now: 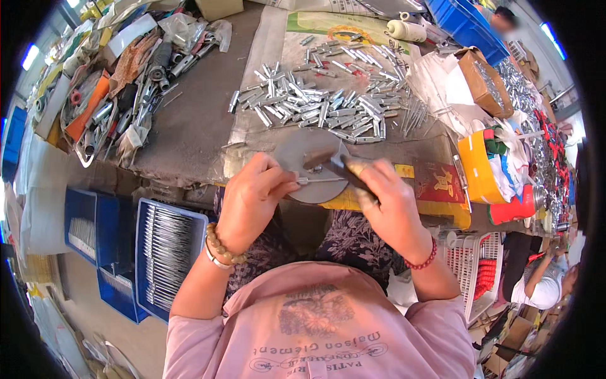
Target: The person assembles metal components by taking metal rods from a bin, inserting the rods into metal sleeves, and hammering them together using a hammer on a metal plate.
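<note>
My left hand (252,192) is closed in a pinch on a small metal rod (323,180), which lies across a round grey metal plate (291,148) at the table's front edge. My right hand (391,199) wraps round the dark handle of a hammer (351,174). Its brownish head is over the plate, just beyond the rod; whether it touches anything there I cannot tell. Behind the plate spreads a heap of short silver metal tubes (303,104). Several thin metal pins (415,115) lie to the right of the heap.
Tools and scraps crowd the table's left (136,82). On the right stand a cardboard box (483,82), a yellow container (476,165) and a red bottle (512,210). A blue bin (204,221) of metal rods sits low at left. Another person (548,284) is at far right.
</note>
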`<action>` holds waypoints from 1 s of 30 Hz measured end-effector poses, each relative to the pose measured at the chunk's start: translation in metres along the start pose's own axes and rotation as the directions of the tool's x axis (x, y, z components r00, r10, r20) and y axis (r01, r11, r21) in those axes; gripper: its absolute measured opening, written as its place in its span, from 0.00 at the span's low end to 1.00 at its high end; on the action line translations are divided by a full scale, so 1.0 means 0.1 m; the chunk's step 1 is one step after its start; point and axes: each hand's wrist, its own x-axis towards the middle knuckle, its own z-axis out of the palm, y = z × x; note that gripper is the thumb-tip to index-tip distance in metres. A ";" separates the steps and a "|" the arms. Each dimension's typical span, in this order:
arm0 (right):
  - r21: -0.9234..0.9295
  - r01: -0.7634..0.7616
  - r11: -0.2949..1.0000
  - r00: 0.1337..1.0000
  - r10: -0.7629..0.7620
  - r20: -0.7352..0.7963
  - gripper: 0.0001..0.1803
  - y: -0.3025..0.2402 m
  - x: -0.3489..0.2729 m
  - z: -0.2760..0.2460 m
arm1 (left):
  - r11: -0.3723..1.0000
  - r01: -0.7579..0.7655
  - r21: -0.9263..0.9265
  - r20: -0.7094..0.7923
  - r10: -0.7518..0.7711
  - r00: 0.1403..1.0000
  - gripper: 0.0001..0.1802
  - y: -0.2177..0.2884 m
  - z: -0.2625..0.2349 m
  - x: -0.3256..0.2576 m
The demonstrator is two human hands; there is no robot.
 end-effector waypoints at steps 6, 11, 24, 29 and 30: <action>-0.158 0.124 0.980 0.992 -0.128 -0.017 0.32 -0.22 -0.13 -0.11 | 0.999 -0.015 -0.050 -0.020 0.014 1.000 0.11 0.00 0.00 -0.01; -0.219 0.149 0.964 0.982 -0.119 0.144 0.29 -0.28 -0.10 -0.09 | 1.000 -0.019 -0.025 -0.018 0.018 1.000 0.11 0.01 0.00 -0.02; -0.189 0.029 0.982 0.986 0.003 0.168 0.11 -0.21 -0.03 0.08 | 0.999 0.029 -0.039 0.023 -0.028 0.999 0.12 -0.02 -0.03 -0.07; 0.095 -0.274 0.957 0.919 0.232 0.318 0.09 -0.33 -0.18 0.14 | 0.999 -0.036 -0.037 -0.111 0.031 0.993 0.15 0.04 0.06 -0.16; 0.243 -0.413 0.878 0.861 0.290 0.417 0.09 -0.31 -0.20 0.17 | 0.998 0.025 -0.053 -0.143 -0.032 0.989 0.16 0.09 0.08 -0.22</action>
